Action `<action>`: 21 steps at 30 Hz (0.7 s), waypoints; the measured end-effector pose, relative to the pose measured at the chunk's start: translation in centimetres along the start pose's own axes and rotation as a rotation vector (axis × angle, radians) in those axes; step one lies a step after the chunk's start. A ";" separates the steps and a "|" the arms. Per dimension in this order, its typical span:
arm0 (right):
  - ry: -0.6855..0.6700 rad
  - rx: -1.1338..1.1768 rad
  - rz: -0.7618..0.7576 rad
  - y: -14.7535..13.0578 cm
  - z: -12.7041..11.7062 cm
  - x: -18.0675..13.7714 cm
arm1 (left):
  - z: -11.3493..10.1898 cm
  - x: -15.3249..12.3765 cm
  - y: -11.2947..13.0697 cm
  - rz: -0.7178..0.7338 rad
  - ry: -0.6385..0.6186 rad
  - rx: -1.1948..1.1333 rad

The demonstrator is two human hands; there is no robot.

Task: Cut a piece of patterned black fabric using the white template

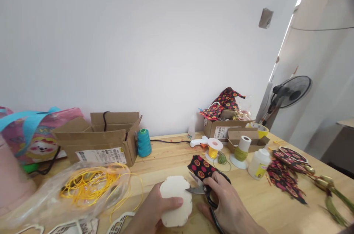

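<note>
Craft workroom: thread spools, glue gun, fabric scraps on wooden table.

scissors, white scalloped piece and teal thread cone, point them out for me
scissors (206, 190), head view, on the pivot by the black handles
white scalloped piece (175, 201), head view, on its flat face
teal thread cone (144, 143), head view, on the wound thread

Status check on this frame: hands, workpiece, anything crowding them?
Left hand grips white scalloped piece. Right hand holds black scissors, blades at its edge. Patterned fabric lies just behind the blades.
</note>
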State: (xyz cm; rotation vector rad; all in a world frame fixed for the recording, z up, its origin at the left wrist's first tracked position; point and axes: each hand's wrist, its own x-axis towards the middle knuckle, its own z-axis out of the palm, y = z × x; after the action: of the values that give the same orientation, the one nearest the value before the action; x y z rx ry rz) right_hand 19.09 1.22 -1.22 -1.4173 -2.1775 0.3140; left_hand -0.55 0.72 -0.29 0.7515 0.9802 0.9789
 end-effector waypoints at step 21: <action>-0.031 -0.053 0.039 0.0 0.4 0.4 | 0.5 -0.5 0.5 -0.034 0.053 0.100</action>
State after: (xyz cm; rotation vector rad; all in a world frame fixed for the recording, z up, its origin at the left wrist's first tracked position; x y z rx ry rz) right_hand 18.74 1.64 -1.42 -1.4954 -2.2003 0.2963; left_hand -0.36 0.42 0.46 0.7929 1.0918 0.9294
